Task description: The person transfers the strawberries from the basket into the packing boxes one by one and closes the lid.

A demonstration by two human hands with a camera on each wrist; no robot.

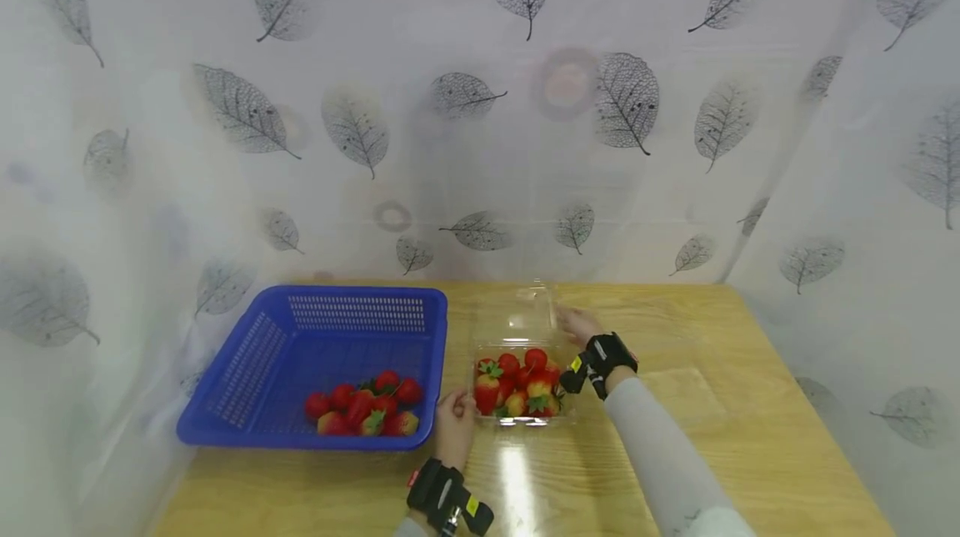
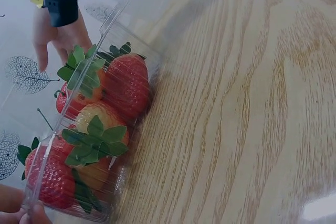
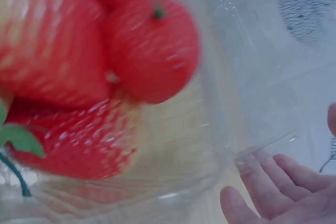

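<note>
A clear plastic clamshell box (image 1: 501, 421), filled with strawberries (image 1: 537, 388), stands on the table with its lid (image 1: 517, 303) raised at the back. My left hand (image 1: 454, 427) pinches the rim at the box's near left corner; its fingertips (image 2: 38, 214) show at that corner in the left wrist view. By the lid's right edge is my right hand (image 1: 581, 326). Its fingers (image 3: 273, 184) are mostly straight and reach against the clear plastic in the right wrist view. Green leaves top several of the berries.
To the left, a blue plastic basket (image 1: 281, 291) holds more strawberries (image 1: 363, 409) in its near right part. Faint clear plastic (image 1: 678, 391) lies on the wooden table (image 1: 600, 470) at right. A leaf-printed curtain (image 1: 480, 162) hangs behind and along both sides.
</note>
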